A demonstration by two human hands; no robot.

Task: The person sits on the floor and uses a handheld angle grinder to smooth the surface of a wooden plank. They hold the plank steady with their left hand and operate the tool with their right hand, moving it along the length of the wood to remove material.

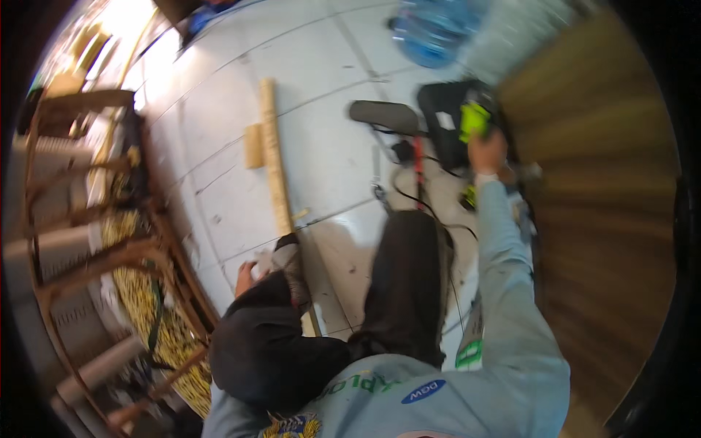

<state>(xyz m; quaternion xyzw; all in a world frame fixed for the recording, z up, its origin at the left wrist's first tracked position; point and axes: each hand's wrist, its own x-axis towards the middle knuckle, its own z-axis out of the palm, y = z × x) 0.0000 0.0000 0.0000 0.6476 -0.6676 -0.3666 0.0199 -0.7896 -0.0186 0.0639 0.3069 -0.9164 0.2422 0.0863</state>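
Pale square floor tiles (321,109) with dark joints spread out towards 12 o'clock, bounded at 3 o'clock by a brown wood-grained panel (591,219) and at 9 o'clock by a brown openwork frame (102,274) beside yellow-and-black patterned material (135,292). At 2 o'clock the bare right hand (488,153), reaching from a light-blue sleeve (504,241), has its fingers closed around a bright yellow-green and black object (473,120); motion blur hides their exact hold. That object is at the right-hand edge of a flat black case (442,128). Just left of the case, between 12 and 1 o'clock, lies a grey elongated padded piece (383,114), with a narrow red strip (419,164) and a thin black cord (409,196) below it. A translucent blue plastic bottle (427,36) lies at 1 o'clock. At 8 o'clock the bare left hand (248,277) shows partly beyond a dark trouser knee (255,328), fingers loosely bent; whether they hold anything I cannot tell. Near it, a long pale wooden strip (274,160) runs up towards 11 o'clock, a short tan wooden block (253,146) just beside its left edge
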